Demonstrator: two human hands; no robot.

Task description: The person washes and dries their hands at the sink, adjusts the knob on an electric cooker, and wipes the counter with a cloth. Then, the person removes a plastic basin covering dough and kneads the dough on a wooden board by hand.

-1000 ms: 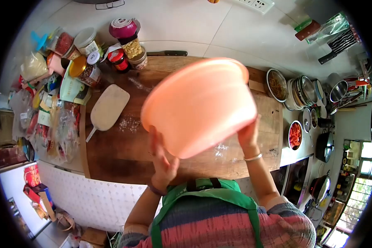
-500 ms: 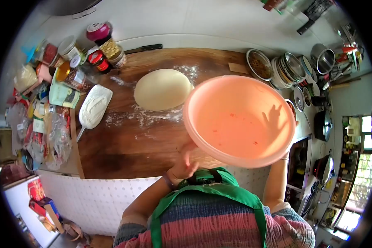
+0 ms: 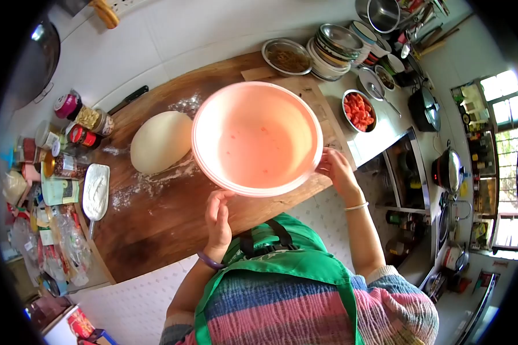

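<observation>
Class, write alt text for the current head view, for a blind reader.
A person's left hand and right hand are at the sides of a pink basin over a floured wooden board, beside pale dough; farther left lies a scoop of white powder.

1 black-handled knife [image 3: 137, 94] lay by the wall near some jars [image 3: 88, 118]. Stacked bowls [image 3: 330, 56] stood beside a metal dish [image 3: 286, 57] of brown strips.

A pale tiled wall [image 3: 195, 34] runs along the far side of a brown wooden counter [image 3: 149, 224]. On the right, daylight comes through a barred window [image 3: 507, 155]; patterned white tiles [image 3: 121, 305] show below the counter's near edge.
</observation>
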